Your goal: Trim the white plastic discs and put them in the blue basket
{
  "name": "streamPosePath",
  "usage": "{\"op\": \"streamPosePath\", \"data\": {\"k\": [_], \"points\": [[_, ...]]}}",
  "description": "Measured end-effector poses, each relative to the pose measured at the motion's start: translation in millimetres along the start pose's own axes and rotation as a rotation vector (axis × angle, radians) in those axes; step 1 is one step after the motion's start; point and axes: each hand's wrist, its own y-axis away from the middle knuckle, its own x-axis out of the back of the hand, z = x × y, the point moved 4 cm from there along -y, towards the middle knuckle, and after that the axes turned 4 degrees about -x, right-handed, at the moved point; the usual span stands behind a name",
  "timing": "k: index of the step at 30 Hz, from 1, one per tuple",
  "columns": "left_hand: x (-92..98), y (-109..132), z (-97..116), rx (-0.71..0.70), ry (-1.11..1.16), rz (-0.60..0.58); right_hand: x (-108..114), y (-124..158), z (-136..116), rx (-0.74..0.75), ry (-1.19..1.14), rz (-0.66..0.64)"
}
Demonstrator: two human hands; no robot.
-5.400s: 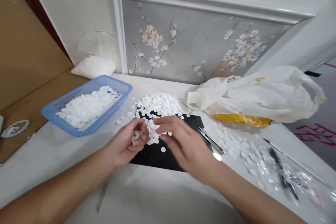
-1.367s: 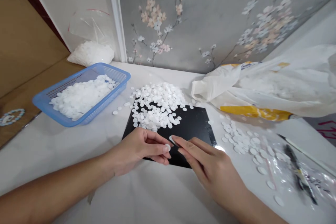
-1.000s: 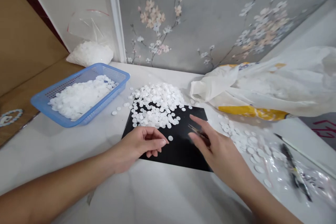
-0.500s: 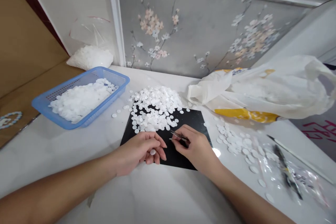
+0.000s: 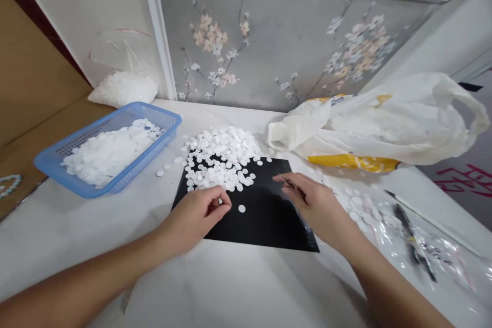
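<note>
My left hand (image 5: pixel 202 215) is at the left part of a black sheet (image 5: pixel 265 215), just in front of a heap of small white discs (image 5: pixel 226 146). Its thumb and fingers are curled together, and what they hold, if anything, is hidden. One white disc (image 5: pixel 242 208) lies alone on the sheet, right of those fingertips. Over the sheet's right edge, my right hand (image 5: pixel 313 200) is closed on thin metal tweezers (image 5: pixel 291 183), whose tips point up and left.
A blue basket (image 5: pixel 134 169) of white discs stands at the left, a clear bag of white pieces (image 5: pixel 125 87) behind it. At the right lie a white plastic bag (image 5: pixel 369 133), scattered discs, a black pen (image 5: pixel 413 241) and a thin white stick (image 5: pixel 434 223).
My right hand has moved right with the tweezers, away from my left hand. My left hand has turned and curled its fingers. A single disc now shows on the black sheet between them.
</note>
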Motion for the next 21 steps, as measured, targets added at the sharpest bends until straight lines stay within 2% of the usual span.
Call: {"op": "streamPosePath", "data": {"k": [2,5,7,9,12,15,18,21], "points": [[-6.1,-2.0,5.9,-0.138,-0.231,0.006,4.7,-1.0,5.8,0.019,0.080,0.058],[-20.4,-5.4,10.5,-0.304,-0.505,-0.017,1.7,0.9,6.8,0.004,0.141,0.028],[-28.3,-7.4,9.4,-0.361,-0.599,-0.016,-4.1,3.9,1.3,0.032,0.143,-0.017],[-32.8,-8.3,7.1,-0.388,-0.590,-0.017,-10.1,7.1,-3.8,0.057,0.163,-0.052],[-31.7,-7.4,7.2,-0.373,-0.457,-0.013,-16.3,9.4,-2.9,0.057,0.249,-0.076],[-21.6,-5.2,11.2,-0.278,-0.262,-0.022,-16.9,7.8,4.1,0.064,0.341,-0.043],[-0.2,-4.9,9.8,-0.106,0.035,0.028,-14.8,4.4,1.1,0.117,0.395,0.077],[28.2,-7.7,-0.3,0.019,0.429,0.167,-21.2,1.4,-21.9,0.250,0.324,0.135]]}}
